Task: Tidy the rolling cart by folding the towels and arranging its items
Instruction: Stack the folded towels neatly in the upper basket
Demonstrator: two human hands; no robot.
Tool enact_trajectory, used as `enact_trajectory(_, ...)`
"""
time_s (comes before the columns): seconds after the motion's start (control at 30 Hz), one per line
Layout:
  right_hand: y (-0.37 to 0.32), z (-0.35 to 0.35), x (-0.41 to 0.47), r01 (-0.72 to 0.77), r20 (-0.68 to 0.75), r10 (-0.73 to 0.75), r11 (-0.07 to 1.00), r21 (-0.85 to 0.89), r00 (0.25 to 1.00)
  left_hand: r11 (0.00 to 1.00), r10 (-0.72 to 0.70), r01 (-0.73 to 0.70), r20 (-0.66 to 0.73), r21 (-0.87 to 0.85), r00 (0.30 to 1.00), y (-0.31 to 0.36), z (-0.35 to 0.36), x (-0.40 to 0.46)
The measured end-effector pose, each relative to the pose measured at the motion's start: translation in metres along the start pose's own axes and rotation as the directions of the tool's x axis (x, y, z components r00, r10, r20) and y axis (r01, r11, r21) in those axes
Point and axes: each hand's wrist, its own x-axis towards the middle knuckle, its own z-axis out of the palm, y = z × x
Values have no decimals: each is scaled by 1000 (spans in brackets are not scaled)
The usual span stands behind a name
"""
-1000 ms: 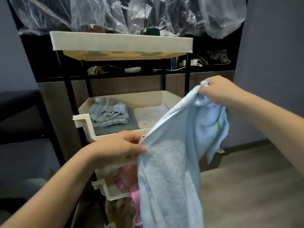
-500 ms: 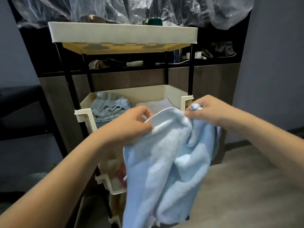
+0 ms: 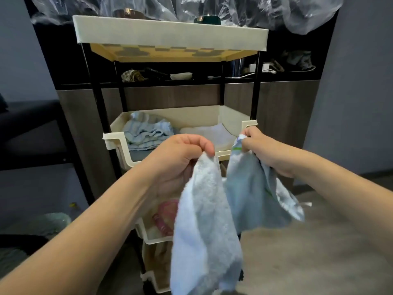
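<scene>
A light blue towel hangs in front of the cream rolling cart. My left hand pinches one top corner of it. Just to the right, my right hand grips the other top corner; the cloth droops in two lobes between and below them. In the cart's middle tray lie a crumpled blue striped towel at the left and a folded white towel at the right. A pink item shows in the lower tray, partly hidden by the hanging towel.
Behind the cart stands a dark shelf unit with a shell, a white dish and a charger with cable. Clear plastic sheeting hangs above. A dark bench stands at the left; grey carpet lies at the lower right.
My right hand came down from high on the right to the level of my left hand. The towel, first stretched slantwise, now hangs from two corners held apart.
</scene>
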Motion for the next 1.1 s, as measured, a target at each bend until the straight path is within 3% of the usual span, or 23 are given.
enact_trajectory(0.07, 0, -3, -2, -10, 16, 8, 992, 127, 1000, 999, 36, -36, 2, 30, 999, -1, -1, 3)
enact_trajectory(0.13, 1, -8, -4, 6, -12, -5, 997, 75, 1000, 924, 185, -164, -29, 347, 982, -4, -6, 3)
enact_trajectory(0.17, 1, -9, -5, 31, -15, -31, 999, -9, 999, 812, 290, -213, -60, 544, 955, -7, -9, 5)
enact_trajectory(0.23, 2, -7, -6, 144, 35, -139, 958, -250, 990, 576, 472, -241, -77, 781, 878, -8, -11, 8)
enact_trajectory(0.3, 1, -3, -9, 270, 105, -252, 826, -495, 962, 419, 553, -245, -32, 874, 833, -9, -10, 10)
enact_trajectory(0.37, -1, 3, -10, 337, 129, -330, 722, -605, 935, 362, 557, -225, -16, 905, 830, -11, -10, 15)
enact_trajectory(0.43, -7, 8, -12, 337, 128, -331, 713, -615, 935, 551, 484, -218, -96, 805, 870, -9, -10, 19)
enact_trajectory(0.5, -11, 8, -13, 273, 168, -217, 819, -505, 962, 773, 335, -168, -170, 611, 927, -10, -12, 24)
enact_trajectory(0.53, -12, 7, -14, 229, 213, -154, 891, -391, 965, 817, 286, -136, -189, 560, 939, -12, -14, 26)
enact_trajectory(0.63, -3, 0, -16, 119, 294, -109, 993, -17, 950, 802, 270, -109, -195, 587, 943, -16, -18, 31)
enact_trajectory(0.73, 10, -4, -14, 126, 196, -162, 975, 181, 967, 784, 279, -104, -198, 612, 940, -15, -18, 34)
enact_trajectory(0.87, 24, 7, -20, 169, 46, -164, 979, -117, 985, 796, 209, -38, -215, 604, 954, -16, -12, 42)
enact_trajectory(1.0, 35, 23, -29, 150, 109, -138, 982, -112, 984, 844, 198, -92, -147, 529, 969, -14, -5, 43)
enact_trajectory(1.1, 42, 26, -31, 221, 189, -175, 940, -262, 966, 906, 210, -159, -90, 392, 974, -11, -6, 41)
